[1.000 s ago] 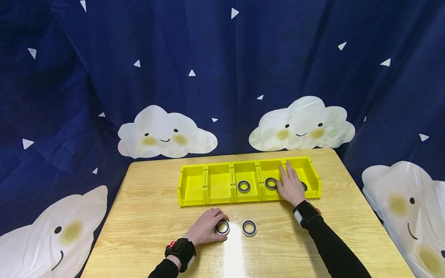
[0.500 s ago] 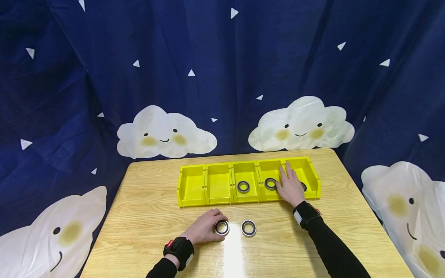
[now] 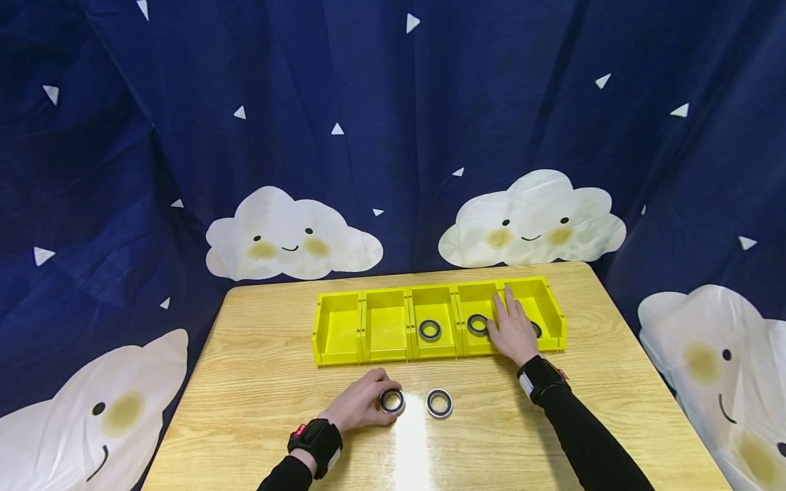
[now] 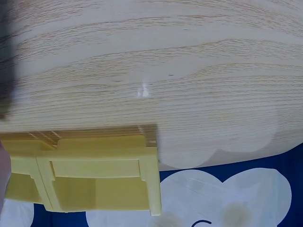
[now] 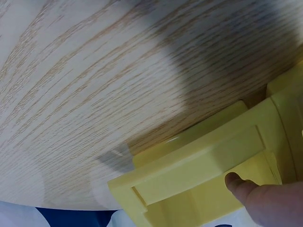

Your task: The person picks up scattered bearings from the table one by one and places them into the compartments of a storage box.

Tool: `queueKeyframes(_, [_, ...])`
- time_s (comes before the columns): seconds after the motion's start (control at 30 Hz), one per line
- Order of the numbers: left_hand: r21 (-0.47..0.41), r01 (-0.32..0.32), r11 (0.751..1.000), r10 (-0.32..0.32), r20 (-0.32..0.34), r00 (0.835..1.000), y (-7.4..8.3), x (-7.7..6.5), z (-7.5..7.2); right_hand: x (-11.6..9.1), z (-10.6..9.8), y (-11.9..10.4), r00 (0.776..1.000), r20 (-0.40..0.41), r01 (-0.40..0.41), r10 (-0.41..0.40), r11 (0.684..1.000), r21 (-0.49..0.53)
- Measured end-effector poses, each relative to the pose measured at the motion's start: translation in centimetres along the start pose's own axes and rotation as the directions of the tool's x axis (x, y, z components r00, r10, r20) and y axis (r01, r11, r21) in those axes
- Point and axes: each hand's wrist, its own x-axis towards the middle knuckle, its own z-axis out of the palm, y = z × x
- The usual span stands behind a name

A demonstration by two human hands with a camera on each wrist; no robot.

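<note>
In the head view my left hand holds a ring-shaped ball bearing on the table, thumb at its near side and fingers at its far side. A second bearing lies flat just to the right. My right hand reaches with extended fingers over the divider between the two rightmost compartments of the yellow bin row. Beside its thumb lies a bearing in the fourth compartment. Another bearing in the rightmost compartment is partly hidden behind the hand. The middle compartment contains a bearing.
The bins stand in one row near the back of the wooden table. A dark blue curtain with printed clouds hangs behind and beside it. In the left wrist view the bin fronts show at lower left.
</note>
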Motion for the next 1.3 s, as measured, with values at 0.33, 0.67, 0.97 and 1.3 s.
queueKeyframes(0.33, [-0.030, 0.026, 0.999, -0.027, -0.048, 0.998, 0.1, 0.2, -0.4, 0.0, 0.0, 0.0, 1.000, -0.004, 0.001, -0.001, 1.000, -0.004])
queueKeyframes(0.67, [-0.016, 0.006, 1.000, -0.008, -0.128, 0.992, 0.1, 0.4, -0.8, 0.0, 0.1, 0.1, 1.000, -0.020, 0.010, -0.010, 1.000, 0.004])
queueKeyframes(0.97, [-0.020, 0.059, 0.998, -0.061, -0.139, 0.988, 0.1, 0.7, -1.0, 0.0, 0.0, 0.1, 1.000, -0.019, 0.005, -0.005, 1.000, 0.006])
queueKeyframes(1.3, [-0.018, 0.114, 0.993, -0.115, -0.186, 0.976, 0.4, 1.3, -1.4, -0.2, -0.2, -0.2, 1.000, -0.028, 0.011, -0.010, 1.000, 0.012])
